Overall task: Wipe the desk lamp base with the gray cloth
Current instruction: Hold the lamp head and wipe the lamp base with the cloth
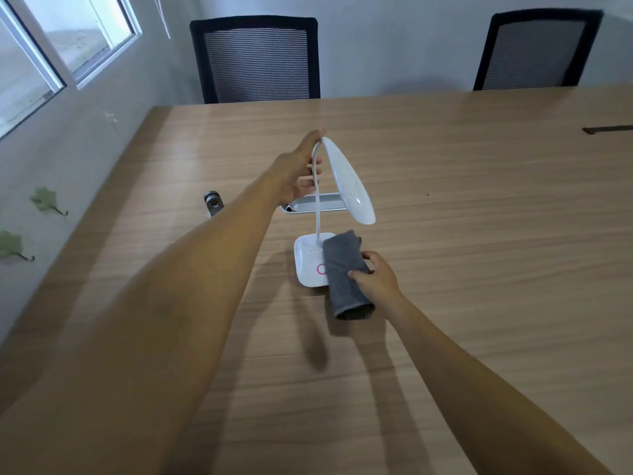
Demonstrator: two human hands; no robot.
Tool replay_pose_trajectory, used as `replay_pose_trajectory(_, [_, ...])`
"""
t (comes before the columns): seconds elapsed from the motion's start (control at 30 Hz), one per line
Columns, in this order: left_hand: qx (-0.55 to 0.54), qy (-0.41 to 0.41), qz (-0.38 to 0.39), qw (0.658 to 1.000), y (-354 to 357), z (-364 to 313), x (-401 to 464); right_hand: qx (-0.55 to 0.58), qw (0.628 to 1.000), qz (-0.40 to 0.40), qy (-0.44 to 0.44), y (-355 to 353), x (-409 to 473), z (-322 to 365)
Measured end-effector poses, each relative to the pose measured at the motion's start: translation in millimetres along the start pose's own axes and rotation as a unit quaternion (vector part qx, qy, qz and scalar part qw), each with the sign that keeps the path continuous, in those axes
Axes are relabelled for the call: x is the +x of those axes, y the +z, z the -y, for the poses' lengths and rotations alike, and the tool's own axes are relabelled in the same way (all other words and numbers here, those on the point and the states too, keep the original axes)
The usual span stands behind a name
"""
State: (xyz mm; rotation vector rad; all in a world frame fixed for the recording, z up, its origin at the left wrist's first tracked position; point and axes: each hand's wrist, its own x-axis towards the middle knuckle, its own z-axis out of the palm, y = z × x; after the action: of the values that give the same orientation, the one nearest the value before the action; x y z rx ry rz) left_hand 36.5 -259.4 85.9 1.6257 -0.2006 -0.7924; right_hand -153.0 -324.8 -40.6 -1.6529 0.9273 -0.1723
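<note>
The square white plastic lamp base (308, 260) with its pink ring button sits on the bench just below the middle of the frame. My folded gray cloth (344, 274) lies across the base's right half, covering part of the pink ring, and its lower end hangs past the base's near edge, over the bench. My right hand (375, 275) grips the cloth from its right side, the fingers (356, 275) curled shut and pinching the fabric between thumb and fingertips.

From the base's far edge a thin white flexible neck (318, 200) rises toward the centre of the frame and bends over into the long white oval lamp head (349, 181), which slants down to the right above the cloth. My left hand (298, 169) is around the neck near its top bend, the thumb up by the bend and the other fingers loosely curved behind the neck.

Behind the lamp lies a flat silver tray-like object (317, 204); to its left stands a small gray metal mount (214, 202). The light wood-grain bench (479, 269) fills most of the frame. Two black mesh-backed chairs (255, 60) stand along the top edge, and a window (51, 46) occupies the upper left.
</note>
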Motion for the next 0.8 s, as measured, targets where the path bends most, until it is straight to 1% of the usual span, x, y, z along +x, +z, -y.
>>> replay_pose_trajectory(0.13, [-0.013, 0.006, 0.002, 1.000, 1.7, 1.3, 2.9, 0.010, 0.993, -0.116, 0.003, -20.7, 2.8, 5.3])
replay_pose_trajectory(0.17, [-0.013, 0.007, 0.001, 1.000, 2.0, 1.8, 3.6, 0.023, 0.992, -0.126, -0.008, -20.7, 3.8, 8.7])
replay_pose_trajectory(0.2, [-0.013, 0.009, 0.001, 1.000, 2.1, 2.3, 4.1, 0.036, 0.992, -0.117, -0.022, -17.0, 4.6, 12.7])
replay_pose_trajectory(0.27, [-0.013, 0.012, -0.001, 1.000, 1.9, 2.9, 4.9, 0.037, 0.997, -0.063, -0.038, -2.1, 4.5, 19.2])
replay_pose_trajectory(0.33, [-0.014, 0.012, -0.004, 1.000, 1.7, 2.8, 4.8, -0.005, 0.999, -0.012, -0.030, 14.0, 4.6, 19.2])
replay_pose_trajectory(0.37, [-0.014, 0.012, -0.004, 1.000, 1.7, 2.4, 4.6, -0.036, 0.999, -0.003, -0.026, 18.4, 5.5, 16.7])
replay_pose_trajectory(0.4, [-0.014, 0.012, -0.005, 1.000, 2.0, 2.1, 4.5, -0.070, 0.997, -0.006, -0.023, 18.9, 7.7, 13.3])
replay_pose_trajectory(0.47, [-0.014, 0.010, -0.007, 1.000, 2.4, 1.9, 4.4, -0.125, 0.991, -0.040, -0.015, 9.6, 13.0, 7.6])
replay_pose_trajectory(0.53, [-0.013, 0.009, -0.007, 1.000, 2.4, 2.5, 4.4, -0.144, 0.986, -0.084, -0.003, -7.4, 18.3, 5.4])
replay_pose_trajectory(0.6, [-0.016, 0.010, -0.006, 1.000, 2.1, 3.5, 4.3, -0.128, 0.985, -0.115, -0.008, -19.5, 21.0, 8.1])
replay_pose_trajectory(0.67, [-0.019, 0.013, -0.008, 1.000, 1.9, 4.0, 4.1, -0.071, 0.991, -0.114, -0.025, -16.5, 20.5, 15.8])
replay_pose_trajectory(0.73, [-0.020, 0.012, -0.009, 1.000, 2.5, 4.3, 4.2, -0.016, 0.996, -0.075, -0.035, -2.3, 18.2, 24.1])
replay_pose_trajectory(0.8, [-0.017, 0.011, -0.007, 1.000, 2.8, 4.1, 4.4, -0.023, 0.999, -0.029, -0.031, 12.5, 18.0, 24.7])
